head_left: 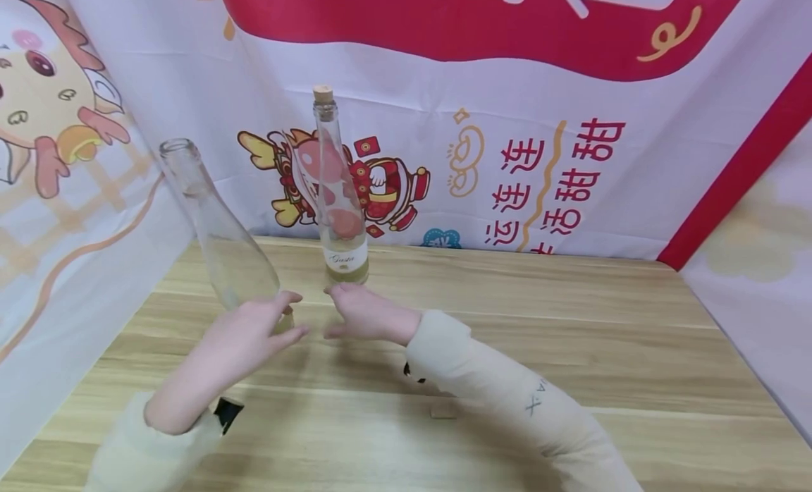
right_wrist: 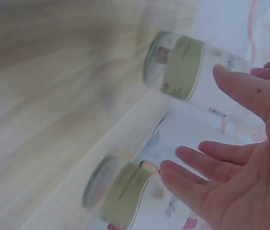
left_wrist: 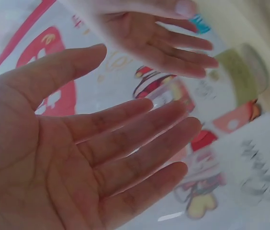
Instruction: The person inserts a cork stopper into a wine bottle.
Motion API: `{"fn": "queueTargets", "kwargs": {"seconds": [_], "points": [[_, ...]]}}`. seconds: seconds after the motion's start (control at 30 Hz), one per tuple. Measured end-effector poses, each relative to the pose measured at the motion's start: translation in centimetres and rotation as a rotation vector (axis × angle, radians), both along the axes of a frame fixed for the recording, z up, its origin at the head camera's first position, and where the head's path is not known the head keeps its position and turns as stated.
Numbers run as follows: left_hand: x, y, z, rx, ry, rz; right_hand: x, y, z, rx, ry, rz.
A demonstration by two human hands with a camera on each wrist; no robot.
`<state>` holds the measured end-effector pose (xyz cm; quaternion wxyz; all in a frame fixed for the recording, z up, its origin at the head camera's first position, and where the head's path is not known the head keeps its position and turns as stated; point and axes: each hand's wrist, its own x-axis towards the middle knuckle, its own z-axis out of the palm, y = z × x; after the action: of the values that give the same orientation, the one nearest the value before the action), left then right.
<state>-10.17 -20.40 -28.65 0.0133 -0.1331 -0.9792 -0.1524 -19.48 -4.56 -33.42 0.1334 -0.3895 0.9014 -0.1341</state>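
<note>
Two clear glass bottles with white and green labels stand on the left part of the table. The nearer, uncorked bottle (head_left: 230,249) has its lower part partly hidden behind my left hand (head_left: 244,333). A small brown piece (right_wrist: 163,55) shows in its base in the right wrist view. Farther back, the other bottle (head_left: 342,220) carries a cork (head_left: 323,94) in its mouth. My right hand (head_left: 371,316) is just in front of that bottle's base. Both hands hold nothing, with fingers extended and spread and palms turned toward each other.
The wood-grain table (head_left: 571,323) meets a printed white and red cloth (head_left: 406,90) right behind the corked bottle. Another printed cloth (head_left: 51,217) borders the left side. A small, thin, pale rectangular piece (head_left: 443,411) lies on the tabletop near my right sleeve.
</note>
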Motion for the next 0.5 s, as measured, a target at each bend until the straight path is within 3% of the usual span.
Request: {"fn": "queueTargets", "kwargs": {"seconds": [0.27, 0.5], "points": [[1.7, -1.7, 2.2, 0.037, 0.036, 0.052, 0.5, -2.5, 1.1, -0.186, -0.012, 0.035], [2.2, -3.7, 3.3, 0.118, 0.111, 0.166, 0.3, -4.6, 1.1, -0.328, -0.051, -0.037]]}}
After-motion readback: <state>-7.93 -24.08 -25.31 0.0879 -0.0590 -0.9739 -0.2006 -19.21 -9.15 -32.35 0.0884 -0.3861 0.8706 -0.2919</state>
